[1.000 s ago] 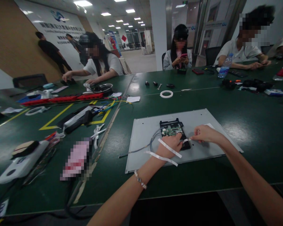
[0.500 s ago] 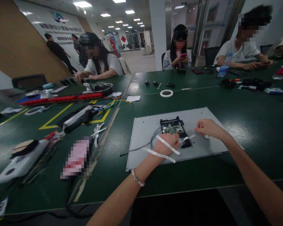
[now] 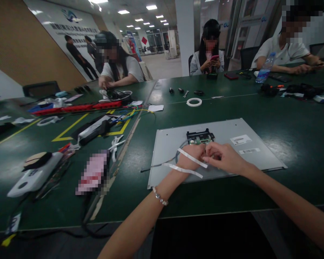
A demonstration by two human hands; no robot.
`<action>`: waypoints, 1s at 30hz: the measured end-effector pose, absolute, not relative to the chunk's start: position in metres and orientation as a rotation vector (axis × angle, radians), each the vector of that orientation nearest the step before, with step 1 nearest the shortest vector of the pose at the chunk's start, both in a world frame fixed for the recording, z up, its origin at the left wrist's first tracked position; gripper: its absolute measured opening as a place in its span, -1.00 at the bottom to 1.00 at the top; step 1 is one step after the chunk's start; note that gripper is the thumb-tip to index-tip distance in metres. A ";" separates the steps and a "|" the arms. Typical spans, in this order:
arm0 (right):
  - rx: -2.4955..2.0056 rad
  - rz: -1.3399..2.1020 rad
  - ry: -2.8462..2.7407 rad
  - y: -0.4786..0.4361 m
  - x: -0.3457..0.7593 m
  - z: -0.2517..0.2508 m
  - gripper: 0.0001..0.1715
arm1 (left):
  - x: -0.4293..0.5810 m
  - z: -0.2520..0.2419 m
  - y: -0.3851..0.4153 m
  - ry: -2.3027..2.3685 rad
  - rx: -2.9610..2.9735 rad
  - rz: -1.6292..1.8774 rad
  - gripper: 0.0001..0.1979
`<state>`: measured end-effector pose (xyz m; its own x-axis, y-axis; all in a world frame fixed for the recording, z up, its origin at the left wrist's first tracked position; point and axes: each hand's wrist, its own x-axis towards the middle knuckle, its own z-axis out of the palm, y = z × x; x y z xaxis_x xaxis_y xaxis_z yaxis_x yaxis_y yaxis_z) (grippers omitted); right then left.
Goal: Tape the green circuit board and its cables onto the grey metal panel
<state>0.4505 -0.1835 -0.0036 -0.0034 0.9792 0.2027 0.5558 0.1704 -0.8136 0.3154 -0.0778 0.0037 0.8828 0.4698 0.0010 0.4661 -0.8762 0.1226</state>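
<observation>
A grey flat panel lies on the table in front of me. On it sits a black plastic bracket with a green circuit board, partly covered by my hands. My left hand rests over the near part of the bracket, fingers curled and their tips hidden. Two white tape strips stick to its back and wrist. Right against it, my right hand has bent fingers drawn together beside the left fingertips; what they pinch is too small to make out. A grey cable runs out leftward from the bracket.
Beyond the panel are a roll of white tape, a wrench and small black parts. To the left lie a pink pouch-like item, a white device and cables. Several people sit across the table; a bottle stands far right.
My right hand has moved left across the panel to meet my left hand, uncovering white labels on the panel. My left hand stays over the bracket. The view has shifted slightly.
</observation>
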 end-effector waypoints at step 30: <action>-1.359 0.702 -1.270 -0.156 0.454 -0.007 -0.70 | 0.255 0.008 0.017 0.952 2.628 -0.127 -0.68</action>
